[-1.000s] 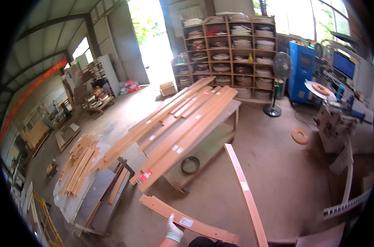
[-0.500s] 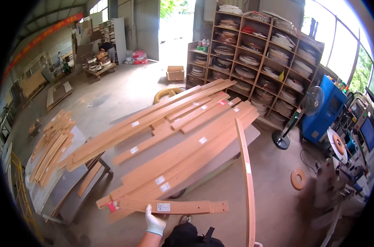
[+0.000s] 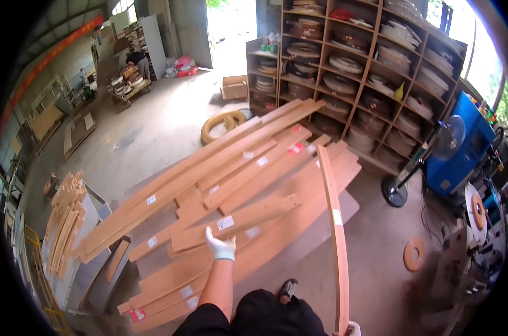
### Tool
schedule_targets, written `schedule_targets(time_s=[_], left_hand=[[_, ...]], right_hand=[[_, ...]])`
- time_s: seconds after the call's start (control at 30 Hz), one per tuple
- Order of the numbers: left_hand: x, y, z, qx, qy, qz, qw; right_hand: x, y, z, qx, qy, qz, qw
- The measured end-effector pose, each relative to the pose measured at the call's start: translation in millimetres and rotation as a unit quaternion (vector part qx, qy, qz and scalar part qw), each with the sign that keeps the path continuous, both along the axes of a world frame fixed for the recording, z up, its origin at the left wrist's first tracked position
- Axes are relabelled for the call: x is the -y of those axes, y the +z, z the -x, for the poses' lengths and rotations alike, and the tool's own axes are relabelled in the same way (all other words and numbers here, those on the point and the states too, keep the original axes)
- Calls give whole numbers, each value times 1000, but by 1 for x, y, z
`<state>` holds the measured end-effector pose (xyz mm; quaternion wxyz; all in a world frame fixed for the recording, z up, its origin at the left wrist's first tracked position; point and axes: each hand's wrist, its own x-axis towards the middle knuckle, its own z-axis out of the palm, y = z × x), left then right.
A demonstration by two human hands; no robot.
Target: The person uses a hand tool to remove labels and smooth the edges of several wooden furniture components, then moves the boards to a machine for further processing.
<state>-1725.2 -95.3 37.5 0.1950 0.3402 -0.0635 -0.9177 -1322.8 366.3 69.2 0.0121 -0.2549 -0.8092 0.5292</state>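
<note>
My left hand [image 3: 221, 246], in a white glove, is closed on the near edge of a short wooden board [image 3: 259, 215] with a white label. The thumb lies on top; the fingers underneath are hidden. This board is over other planks near the middle of the worktable [image 3: 348, 208]; whether it touches them I cannot tell. At the lower edge my right hand [image 3: 353, 329], also gloved and mostly cut off, grips the near end of a long narrow wooden strip [image 3: 337, 241]. The strip's far end reaches past the planks' right side.
Long labelled planks [image 3: 198, 168] cover much of the table. A second table at left bears stacked wood strips [image 3: 66, 235]. Beyond are a yellow coiled hose [image 3: 212, 126], a cardboard box [image 3: 234, 87] and a shelf of rolls [image 3: 343, 84]. A standing fan [image 3: 395, 191] is at right.
My left hand has carried the short board forward from the table's near edge to above the middle planks. My right hand keeps hold of the long strip. The view has shifted.
</note>
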Motion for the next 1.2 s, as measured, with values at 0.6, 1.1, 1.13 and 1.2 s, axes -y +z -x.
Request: schedule_targets(time_s=[0.6,1.1,1.13,1.2], left_hand=[[-36,-61,167,276,-27,27,960],[-61,30,10,16,24,87,996],[-67,15,-11,25,23,90,995],[-68,-7,-30,180,20,83,980]], right_hand=[[-51,144,247,31,148,-115,982],[-82,85,555,-77,675,-334,654],[-72,74,582,-69,669,-353,650],[-38,54,635,-84,665,-367,644]])
